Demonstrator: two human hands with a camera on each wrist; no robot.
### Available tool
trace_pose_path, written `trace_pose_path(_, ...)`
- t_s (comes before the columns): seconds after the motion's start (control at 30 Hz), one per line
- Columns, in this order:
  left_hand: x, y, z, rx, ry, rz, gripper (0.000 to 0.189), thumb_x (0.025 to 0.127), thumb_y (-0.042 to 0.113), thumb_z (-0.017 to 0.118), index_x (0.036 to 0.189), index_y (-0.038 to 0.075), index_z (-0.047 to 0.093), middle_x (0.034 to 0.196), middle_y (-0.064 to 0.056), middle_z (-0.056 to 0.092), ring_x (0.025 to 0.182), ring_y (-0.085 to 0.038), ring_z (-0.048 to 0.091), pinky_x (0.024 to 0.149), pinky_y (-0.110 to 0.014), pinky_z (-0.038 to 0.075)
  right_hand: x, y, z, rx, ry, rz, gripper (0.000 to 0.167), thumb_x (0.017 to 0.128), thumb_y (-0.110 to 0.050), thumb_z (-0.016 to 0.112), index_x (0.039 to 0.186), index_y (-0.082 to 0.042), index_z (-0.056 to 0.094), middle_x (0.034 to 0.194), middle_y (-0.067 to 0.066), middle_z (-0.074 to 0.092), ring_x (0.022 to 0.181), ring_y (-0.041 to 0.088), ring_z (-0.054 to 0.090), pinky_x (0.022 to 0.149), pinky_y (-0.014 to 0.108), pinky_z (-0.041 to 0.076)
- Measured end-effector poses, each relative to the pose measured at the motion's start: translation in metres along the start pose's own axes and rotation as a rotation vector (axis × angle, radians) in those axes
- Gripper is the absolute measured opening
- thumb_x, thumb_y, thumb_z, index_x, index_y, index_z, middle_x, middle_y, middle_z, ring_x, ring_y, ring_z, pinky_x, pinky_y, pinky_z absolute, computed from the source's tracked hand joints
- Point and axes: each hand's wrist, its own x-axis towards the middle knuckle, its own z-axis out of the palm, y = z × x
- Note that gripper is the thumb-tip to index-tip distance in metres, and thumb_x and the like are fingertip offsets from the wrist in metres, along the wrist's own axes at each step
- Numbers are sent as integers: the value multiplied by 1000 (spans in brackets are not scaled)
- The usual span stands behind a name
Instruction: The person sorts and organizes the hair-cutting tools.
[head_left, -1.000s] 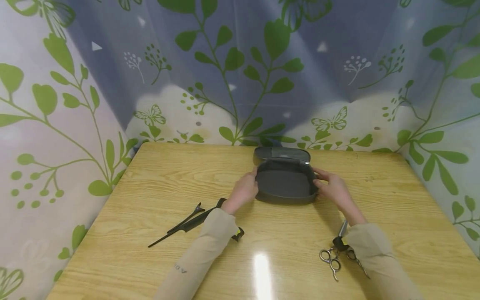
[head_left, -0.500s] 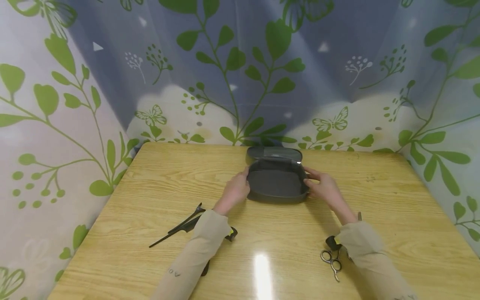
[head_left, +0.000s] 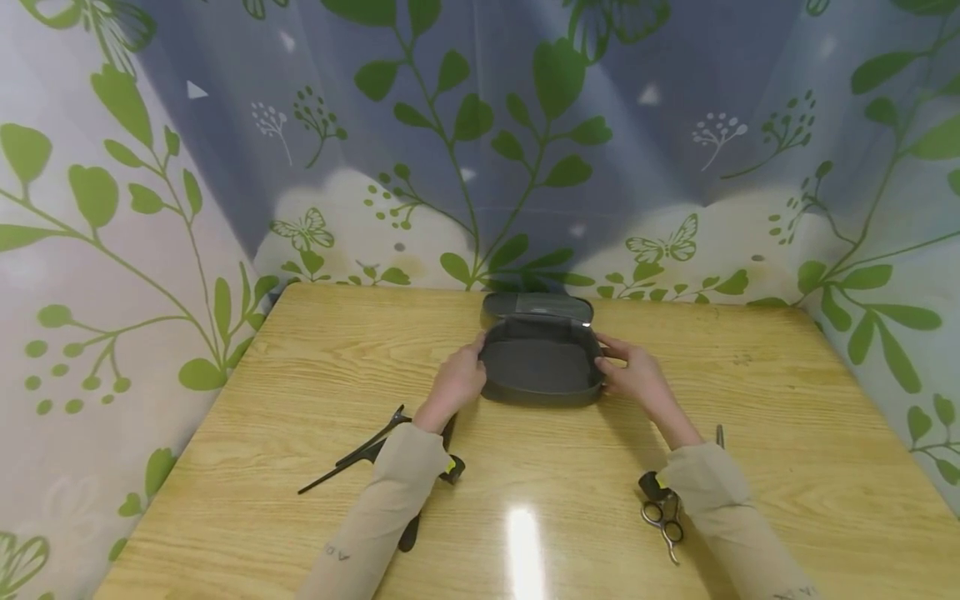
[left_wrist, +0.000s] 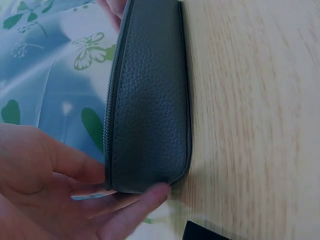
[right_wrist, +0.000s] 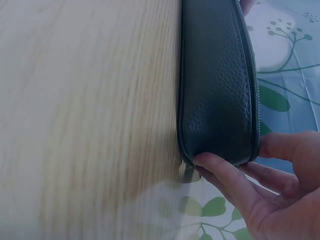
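Note:
A dark grey zippered case [head_left: 542,393] stands near the table's far edge, its lid [head_left: 536,308] folded back and no contents visible in its tray. My left hand [head_left: 455,382] grips the left end, with the thumb at the zipper rim and the fingers against the outer wall. At the right end my right hand [head_left: 636,379] grips in much the same way. The left wrist view shows the case's pebbled side [left_wrist: 150,100] close to the left hand [left_wrist: 75,185]. In the right wrist view the right hand [right_wrist: 270,185] holds the other rounded end.
Left of centre on the wooden table [head_left: 315,350] lie a black tail comb [head_left: 352,461] and a black hair clip [head_left: 382,432], partly under the left sleeve. Scissors [head_left: 663,523] lie beside the right sleeve, partly hidden. A leaf-patterned curtain [head_left: 480,167] hangs behind the table.
Both hands have slid the case leftward along the table, keeping their hold at its two ends. The sleeves now cover different parts of the comb and scissors.

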Motion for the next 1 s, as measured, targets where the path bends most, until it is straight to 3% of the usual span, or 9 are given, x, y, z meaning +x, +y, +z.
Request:
trace_pose_path(0.1, 1, -2, -2, -25, 15, 0, 57, 99, 0, 45, 155, 2, 38, 88, -28, 66, 43, -9, 27, 43, -23, 25, 0, 1, -1, 18, -15, -2, 54, 104, -11, 56, 155, -5, 40, 145, 31, 50, 84, 17, 72, 75, 34, 61)
trace_pose_path(0.27, 8, -4, -6, -21, 48, 23, 51, 100, 5, 49, 150, 0, 46, 117, -25, 70, 52, -13, 42, 51, -26, 34, 0, 1, -5, 40, -41, -5, 53, 105, -13, 55, 155, -4, 39, 147, 32, 47, 85, 22, 73, 77, 38, 61)
trace_pose_path(0.33, 13, -4, -8, -29, 57, 34, 47, 103, 6, 48, 148, -3, 47, 132, -23, 64, 57, -16, 47, 55, -28, 37, 1, 0, -7, 19, -35, -14, 52, 106, -14, 54, 154, -2, 41, 147, 31, 48, 96, 31, 72, 78, 40, 61)
trace_pose_path(0.43, 19, -5, -10, -15, 53, 24, 44, 106, 10, 46, 149, -1, 47, 137, -21, 62, 62, -14, 49, 59, -26, 39, 3, -2, -8, -8, -27, -22, 50, 106, -15, 52, 153, 1, 41, 147, 30, 47, 116, 44, 63, 81, 43, 60)
trace_pose_path(0.5, 23, -7, -11, -20, 41, 11, 44, 108, 11, 45, 150, 0, 46, 128, -20, 67, 57, -13, 45, 55, -24, 37, 5, -3, -8, -35, -28, -33, 50, 107, -14, 51, 152, 4, 40, 148, 31, 46, 126, 46, 55, 86, 45, 59)
trace_pose_path(0.57, 25, -9, -11, -22, 26, -1, 43, 108, 12, 44, 149, 0, 48, 106, -18, 72, 54, -9, 42, 53, -22, 35, 6, -4, -7, -34, -38, -25, 49, 108, -13, 49, 152, 5, 38, 149, 33, 43, 121, 46, 59, 87, 46, 58)
trace_pose_path(0.7, 27, -13, -9, -52, 1, -9, 41, 109, 13, 43, 147, 0, 51, 66, -6, 54, 48, -8, 38, 48, -21, 32, 8, -5, -4, -37, -41, 0, 47, 109, -12, 46, 153, 2, 38, 150, 33, 39, 97, 38, 70, 83, 44, 59)
trace_pose_path(0.8, 27, -14, -7, -54, 12, -10, 40, 109, 13, 44, 145, 1, 53, 63, 0, 48, 48, -8, 39, 47, -21, 32, 8, -5, -1, -39, -21, 10, 46, 109, -12, 45, 152, 1, 39, 150, 33, 40, 91, 36, 72, 78, 42, 60)
trace_pose_path(1.0, 27, -11, -3, -31, 47, -25, 39, 108, 13, 44, 144, 2, 56, 80, -12, 65, 52, -11, 41, 53, -24, 35, 8, -6, 3, -83, 7, 2, 45, 108, -12, 46, 152, 0, 41, 147, 33, 42, 102, 42, 67, 76, 40, 60)
